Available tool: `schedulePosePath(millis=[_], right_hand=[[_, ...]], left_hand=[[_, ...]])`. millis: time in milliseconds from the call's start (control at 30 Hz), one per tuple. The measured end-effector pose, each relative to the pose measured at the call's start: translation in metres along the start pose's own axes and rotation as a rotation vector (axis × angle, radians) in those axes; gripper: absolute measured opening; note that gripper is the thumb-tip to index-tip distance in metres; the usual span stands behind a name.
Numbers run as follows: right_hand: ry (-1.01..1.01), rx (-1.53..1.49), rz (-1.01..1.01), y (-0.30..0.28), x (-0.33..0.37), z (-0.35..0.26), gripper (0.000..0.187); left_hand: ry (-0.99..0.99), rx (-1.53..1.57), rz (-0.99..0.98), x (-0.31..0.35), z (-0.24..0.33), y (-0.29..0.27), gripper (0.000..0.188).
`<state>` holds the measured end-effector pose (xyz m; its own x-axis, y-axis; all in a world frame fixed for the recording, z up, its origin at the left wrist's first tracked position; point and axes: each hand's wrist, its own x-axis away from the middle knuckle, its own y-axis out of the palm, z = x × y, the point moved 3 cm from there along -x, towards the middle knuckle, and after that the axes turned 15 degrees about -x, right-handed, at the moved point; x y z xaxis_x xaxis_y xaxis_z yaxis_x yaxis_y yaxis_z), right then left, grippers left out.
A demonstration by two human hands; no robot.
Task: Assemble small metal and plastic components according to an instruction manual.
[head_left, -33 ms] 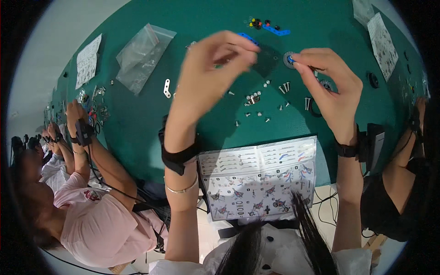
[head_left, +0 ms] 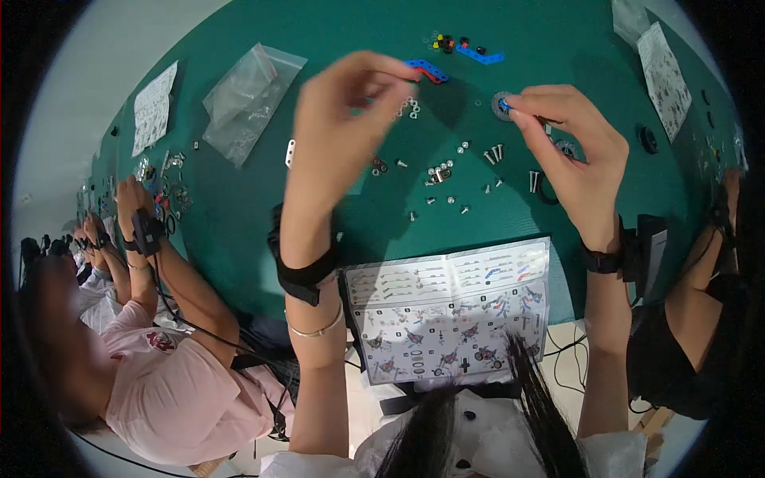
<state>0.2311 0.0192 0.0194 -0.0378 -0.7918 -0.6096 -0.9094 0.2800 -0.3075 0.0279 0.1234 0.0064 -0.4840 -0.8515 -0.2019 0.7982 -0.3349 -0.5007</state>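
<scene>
Seemingly a part-holding step: the right hand (head_left: 583, 143) pinches 1 blue-centred disc (head_left: 499, 107) well inside the tabletop's near edge (head_left: 569, 295); I cannot tell if the blurred left hand (head_left: 339, 131) holds anything. Next calls for steadiness.

The instruction sheet (head_left: 450, 307) lies across the near edge of the table (head_left: 239, 203), with screws (head_left: 500, 151) behind it and a strip (head_left: 482, 56) farther back. A plastic bag (head_left: 247, 107) lies left of the left hand (head_left: 339, 135). A disc (head_left: 500, 107) is at the fingertips of the right hand (head_left: 580, 135), a round part (head_left: 649, 140) to its right.
</scene>
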Motion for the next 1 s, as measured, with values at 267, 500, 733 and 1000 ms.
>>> schedulePosePath(millis=[267,500,733,1000], right_hand=[[-0.017,0.006,-0.015,0.001,-0.005,-0.001,0.016],[-0.035,-0.008,-0.023,0.004,-0.004,0.001,0.016],[0.058,-0.147,-0.015,0.009,0.001,0.001,0.013],[0.205,-0.369,0.073,0.007,0.001,-0.002,0.014]], left_hand=[[-0.046,-0.752,0.276,0.000,-0.061,-0.042,0.025],[-0.094,-0.685,0.267,-0.005,-0.052,-0.032,0.023],[-0.038,0.094,-0.051,0.001,0.000,-0.004,0.019],[-0.053,0.280,-0.365,0.007,0.026,0.014,0.026]])
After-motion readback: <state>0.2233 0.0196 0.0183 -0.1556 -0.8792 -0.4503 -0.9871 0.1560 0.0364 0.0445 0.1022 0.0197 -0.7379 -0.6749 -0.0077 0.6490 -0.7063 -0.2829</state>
